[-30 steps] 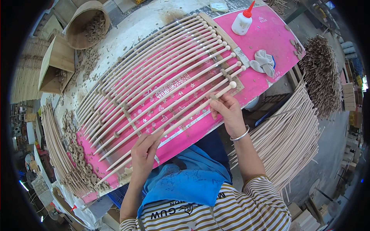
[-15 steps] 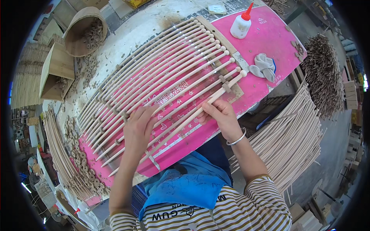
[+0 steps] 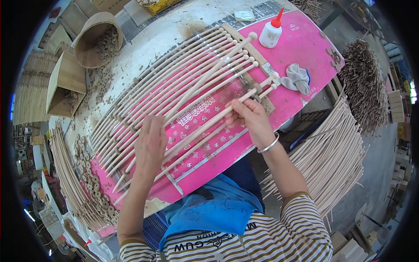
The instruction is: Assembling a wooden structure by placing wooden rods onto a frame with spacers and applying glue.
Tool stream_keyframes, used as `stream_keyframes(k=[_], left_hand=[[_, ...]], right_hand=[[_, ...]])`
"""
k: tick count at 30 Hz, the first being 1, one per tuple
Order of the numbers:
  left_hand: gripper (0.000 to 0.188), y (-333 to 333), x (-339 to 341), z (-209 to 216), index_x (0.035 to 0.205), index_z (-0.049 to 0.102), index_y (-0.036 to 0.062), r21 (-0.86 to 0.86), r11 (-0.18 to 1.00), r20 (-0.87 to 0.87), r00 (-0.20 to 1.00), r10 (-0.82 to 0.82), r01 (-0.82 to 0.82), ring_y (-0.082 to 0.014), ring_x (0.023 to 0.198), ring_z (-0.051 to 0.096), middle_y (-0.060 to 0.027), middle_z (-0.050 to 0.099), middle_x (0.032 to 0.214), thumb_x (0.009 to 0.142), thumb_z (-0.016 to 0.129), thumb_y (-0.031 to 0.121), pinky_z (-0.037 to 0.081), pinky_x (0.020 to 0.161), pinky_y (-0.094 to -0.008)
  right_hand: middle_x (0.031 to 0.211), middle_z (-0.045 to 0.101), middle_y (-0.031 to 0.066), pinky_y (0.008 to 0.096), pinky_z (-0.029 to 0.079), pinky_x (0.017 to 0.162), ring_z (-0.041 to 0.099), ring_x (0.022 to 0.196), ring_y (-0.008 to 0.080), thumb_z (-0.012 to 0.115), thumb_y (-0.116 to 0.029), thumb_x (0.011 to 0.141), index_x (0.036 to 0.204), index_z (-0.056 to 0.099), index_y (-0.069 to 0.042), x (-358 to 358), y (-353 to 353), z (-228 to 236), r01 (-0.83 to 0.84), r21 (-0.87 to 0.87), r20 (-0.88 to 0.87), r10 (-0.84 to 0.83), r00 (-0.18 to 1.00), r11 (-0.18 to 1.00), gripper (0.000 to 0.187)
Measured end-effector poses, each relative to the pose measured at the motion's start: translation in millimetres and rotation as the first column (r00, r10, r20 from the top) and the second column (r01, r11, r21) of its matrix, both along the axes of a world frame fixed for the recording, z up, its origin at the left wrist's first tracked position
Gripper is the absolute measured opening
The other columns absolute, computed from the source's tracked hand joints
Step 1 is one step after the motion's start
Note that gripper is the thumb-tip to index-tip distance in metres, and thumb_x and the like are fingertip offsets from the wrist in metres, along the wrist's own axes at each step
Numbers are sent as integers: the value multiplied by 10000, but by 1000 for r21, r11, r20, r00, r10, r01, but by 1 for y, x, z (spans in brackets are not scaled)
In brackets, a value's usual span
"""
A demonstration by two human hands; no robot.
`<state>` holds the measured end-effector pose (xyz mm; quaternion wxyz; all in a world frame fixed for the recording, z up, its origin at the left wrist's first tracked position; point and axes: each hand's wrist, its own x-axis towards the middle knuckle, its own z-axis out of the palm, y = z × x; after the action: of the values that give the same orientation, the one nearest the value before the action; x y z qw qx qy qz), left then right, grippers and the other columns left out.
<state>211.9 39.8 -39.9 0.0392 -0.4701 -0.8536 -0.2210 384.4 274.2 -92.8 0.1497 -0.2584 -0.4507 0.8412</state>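
Observation:
My right hand is closed in a pinch round a pale wooden stick, just below a brown wooden ring near its far end. My left hand is closed on another ball-ended wooden stick, raised and lying slantwise over the row. Its ball stands above the row's far end. Several more ball-ended sticks lie side by side on a slotted wooden rack; some carry rings toward their pointed ends. The left fingertips are partly hidden.
A white glue bottle with a red nozzle and a grey glove are on the pink mat. Loose rings lie at left, by a round tub and a wooden box. Stick bundles stand at right.
A ball-ended stick has come up out of the row and now slants across the others from my left hand. Both hands stay in nearly the same place.

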Motion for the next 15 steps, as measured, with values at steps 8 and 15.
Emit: stream_keyframes(k=[8,15], left_hand=[[304,-44,7,24,1111,683,32,-73,987,330,931,158,-142,-229,689,627,-119,687,913,853,805,138,493,625,-343],[242,-53,-9,4,1034,730,1,-52,982,443,877,185,-181,-196,663,607,-125,670,816,821,807,87,479,636,-320]], right_hand=[[845,729,51,250,581,667,707,728,118,601,-298,1067,1059,715,-33,-26,21,10,14,23,79,-16,997,1000,288],[906,747,84,250,566,623,704,710,122,529,-340,1096,1099,693,2,-19,22,17,-190,36,217,178,960,981,380]])
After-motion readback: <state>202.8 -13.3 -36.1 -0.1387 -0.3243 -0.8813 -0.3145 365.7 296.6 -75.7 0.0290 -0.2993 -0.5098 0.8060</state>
